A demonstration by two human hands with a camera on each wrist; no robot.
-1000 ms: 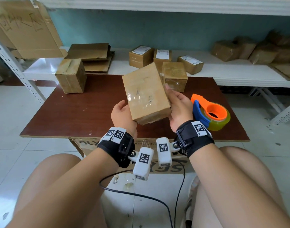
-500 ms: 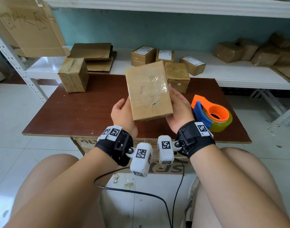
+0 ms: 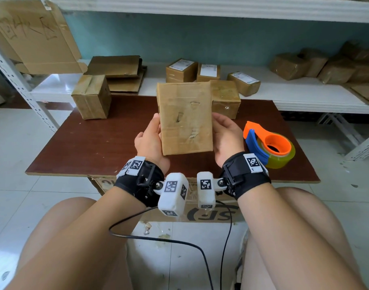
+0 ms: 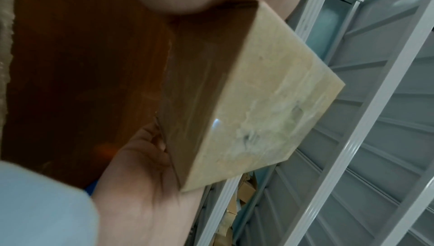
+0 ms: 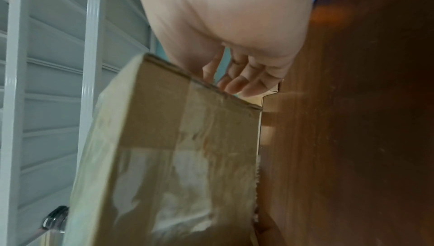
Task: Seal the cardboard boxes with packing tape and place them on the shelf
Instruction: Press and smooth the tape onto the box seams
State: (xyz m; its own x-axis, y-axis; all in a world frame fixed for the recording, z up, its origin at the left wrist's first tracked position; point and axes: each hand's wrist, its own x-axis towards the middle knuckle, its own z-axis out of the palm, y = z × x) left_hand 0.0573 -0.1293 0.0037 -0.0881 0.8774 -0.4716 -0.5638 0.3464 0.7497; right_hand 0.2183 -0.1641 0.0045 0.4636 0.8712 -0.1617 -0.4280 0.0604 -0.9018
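Both hands clasp the taped cardboard box (image 3: 185,118) above the worktop (image 3: 99,141), left hand (image 3: 149,139) and right hand (image 3: 225,137) on opposite sides, its long axis pointing away toward the shelf (image 3: 284,97) beyond.

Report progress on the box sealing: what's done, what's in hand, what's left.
Done: three labelled boxes already sit on the white shelf.
In hand: the left hand and right hand hold a taped box above the table; glossy tape shows on it in the wrist views.
Left: shelving it, plus two boxes on the table. The tape dispenser lies idle.
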